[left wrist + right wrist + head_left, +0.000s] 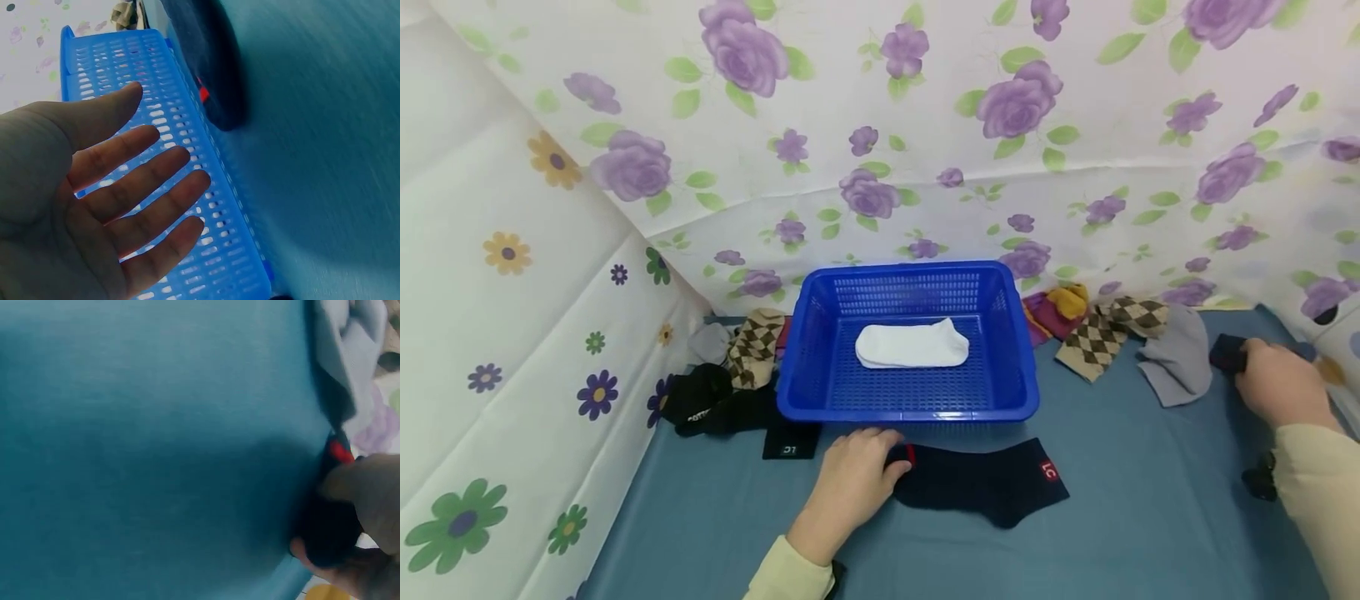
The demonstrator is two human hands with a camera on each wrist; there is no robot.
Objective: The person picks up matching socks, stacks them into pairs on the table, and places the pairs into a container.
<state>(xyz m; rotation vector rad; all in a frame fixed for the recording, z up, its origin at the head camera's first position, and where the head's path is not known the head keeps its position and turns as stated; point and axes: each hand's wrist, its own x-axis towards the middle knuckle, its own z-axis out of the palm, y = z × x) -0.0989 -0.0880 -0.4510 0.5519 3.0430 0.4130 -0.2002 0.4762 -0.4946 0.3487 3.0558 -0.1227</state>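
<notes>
A navy sock (977,479) with a red LC label lies flat in front of the blue basket (906,414). My left hand (853,479) is by its toe end; in the left wrist view the fingers (150,178) are spread and nearly straight, with nothing between them. At the far right my right hand (1285,383) grips a dark navy sock (1227,354). The right wrist view shows thumb and fingers around this sock (325,528), and a red patch on it. Inside the basket rests a white sock (912,345).
Left of the basket lie a black sock (722,412), a brown argyle sock (756,346) and a grey one (709,343). To its right are a purple-and-yellow sock (1058,310), another argyle sock (1101,333) and a grey sock (1180,358). Floral cloth walls (880,225) border the blue surface.
</notes>
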